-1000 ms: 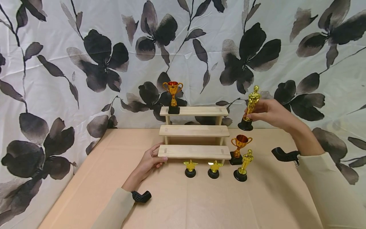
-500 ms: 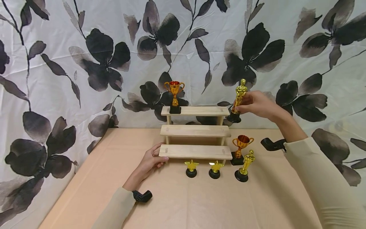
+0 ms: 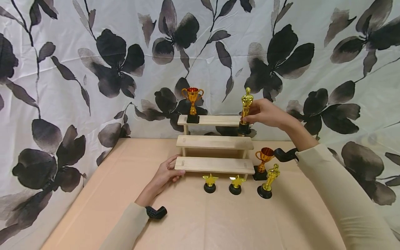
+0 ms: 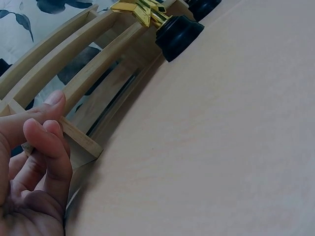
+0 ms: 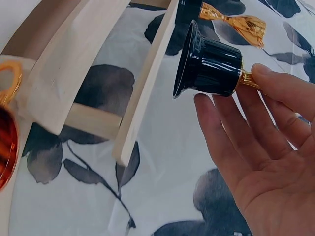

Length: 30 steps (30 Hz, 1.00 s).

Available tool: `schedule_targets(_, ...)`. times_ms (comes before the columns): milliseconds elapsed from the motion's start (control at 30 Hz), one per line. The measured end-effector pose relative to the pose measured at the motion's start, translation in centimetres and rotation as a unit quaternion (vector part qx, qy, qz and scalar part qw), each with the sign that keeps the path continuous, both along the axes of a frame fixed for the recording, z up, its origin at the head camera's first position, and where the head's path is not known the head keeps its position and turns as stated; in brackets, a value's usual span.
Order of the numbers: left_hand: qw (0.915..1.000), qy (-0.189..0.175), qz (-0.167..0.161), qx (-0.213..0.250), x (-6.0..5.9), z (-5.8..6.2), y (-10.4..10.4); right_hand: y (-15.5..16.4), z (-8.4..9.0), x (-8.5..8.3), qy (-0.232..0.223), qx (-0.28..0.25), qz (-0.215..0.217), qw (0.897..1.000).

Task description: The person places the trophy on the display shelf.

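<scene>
My right hand (image 3: 267, 113) pinches a gold figure trophy (image 3: 246, 103) by its lower part, upright, at the right end of the top step. In the right wrist view its black base (image 5: 214, 66) hangs apart from the shelf edge. My left hand (image 3: 163, 176) grips the left end of the lowest step of a three-step wooden display stand (image 3: 215, 142); in the left wrist view the thumb and curled fingers (image 4: 49, 147) are at that end. A gold cup trophy (image 3: 192, 100) stands at the top step's left end.
Two small star trophies (image 3: 210, 183) stand on the table (image 3: 200, 215) before the stand. Another cup trophy (image 3: 264, 156) and a second figure trophy (image 3: 271, 178) stand to its right. A floral cloth (image 3: 125, 21) hangs behind.
My right hand has carried the figure trophy leftward, from right of the stand to the top step's right end. My left hand keeps its grip on the lowest step.
</scene>
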State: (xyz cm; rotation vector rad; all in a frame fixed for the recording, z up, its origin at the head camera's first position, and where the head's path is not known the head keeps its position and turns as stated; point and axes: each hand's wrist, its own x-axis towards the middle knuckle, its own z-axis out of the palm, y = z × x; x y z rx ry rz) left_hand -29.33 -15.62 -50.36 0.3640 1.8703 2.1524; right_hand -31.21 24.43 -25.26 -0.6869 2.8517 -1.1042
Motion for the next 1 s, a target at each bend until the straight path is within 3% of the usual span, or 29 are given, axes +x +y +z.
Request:
schedule_targets(367,1.0,-0.002,0.003,-0.001,0.1,0.1,0.1,-3.8,-0.3,-1.5,-0.015,0.004,0.024,1.0)
schedule_targets(1000,1.0,0.002,-0.001,0.001,-0.1,-0.1,0.0,-10.2,-2.6,-3.3,-0.004,0.003,0.063,0.998)
